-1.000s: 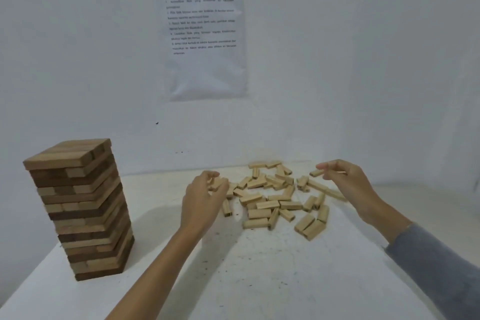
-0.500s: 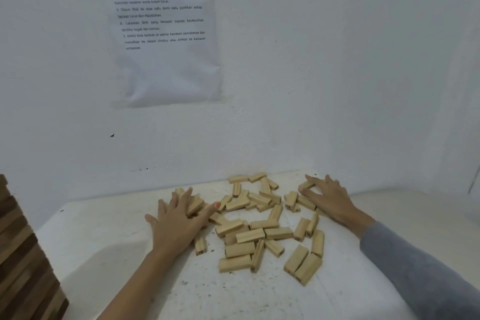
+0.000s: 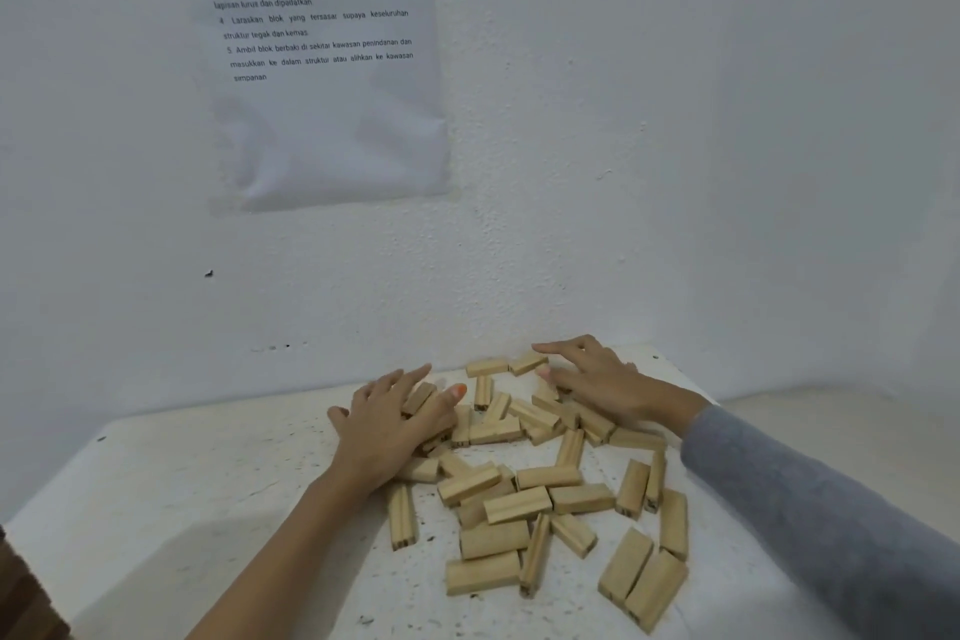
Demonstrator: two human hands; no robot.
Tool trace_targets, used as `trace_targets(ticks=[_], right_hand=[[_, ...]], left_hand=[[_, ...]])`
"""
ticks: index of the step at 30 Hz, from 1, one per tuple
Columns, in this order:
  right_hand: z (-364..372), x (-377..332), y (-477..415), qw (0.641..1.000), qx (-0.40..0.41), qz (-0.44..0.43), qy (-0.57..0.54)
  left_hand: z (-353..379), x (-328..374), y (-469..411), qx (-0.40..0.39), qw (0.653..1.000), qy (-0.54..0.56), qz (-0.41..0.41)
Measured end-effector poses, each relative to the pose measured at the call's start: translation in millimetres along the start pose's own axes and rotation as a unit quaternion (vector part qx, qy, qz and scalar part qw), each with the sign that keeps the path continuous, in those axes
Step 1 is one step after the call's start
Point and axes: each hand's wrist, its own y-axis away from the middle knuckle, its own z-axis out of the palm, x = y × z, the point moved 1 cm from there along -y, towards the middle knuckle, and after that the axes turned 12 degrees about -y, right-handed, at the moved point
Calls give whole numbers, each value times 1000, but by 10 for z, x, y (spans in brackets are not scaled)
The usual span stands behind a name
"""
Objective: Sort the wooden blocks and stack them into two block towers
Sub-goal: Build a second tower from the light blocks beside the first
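Hands are resting flat, fingers spread wide: left hand (image 3: 390,426) at the 9 o'clock edge of the scattered wooden blocks (image 3: 524,499), right hand (image 3: 597,382) at 1 o'clock.

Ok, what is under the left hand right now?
The left hand lies flat, fingers spread, on pale rectangular wooden blocks at the pile's left edge. A few block ends show between the fingers and beside the palm; how many it covers cannot be seen.

Pale matt wooden blocks (image 3: 519,504); speckled white table (image 3: 218,509); creased paper sheet (image 3: 322,68)
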Motion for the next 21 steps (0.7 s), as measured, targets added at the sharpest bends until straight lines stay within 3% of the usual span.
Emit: trace_targets(ticks=[5, 9, 14, 16, 18, 21], right_hand=[[111, -195, -184, 995, -67, 14, 79], [233, -217, -235, 984, -54, 13, 169], [245, -256, -327, 992, -35, 5, 120], [273, -273, -354, 993, -34, -2, 113], [320, -274, -374, 990, -53, -4, 134], [328, -275, -395, 989, -67, -6, 132]], left_hand=[[22, 70, -61, -94, 992, -62, 55], [34, 154, -122, -136, 985, -82, 74], [101, 236, -144, -141, 981, -63, 122], [125, 241, -132, -141, 981, -14, 135], [104, 223, -110, -132, 978, 102, 123], [83, 68, -141, -78, 973, 210, 49]])
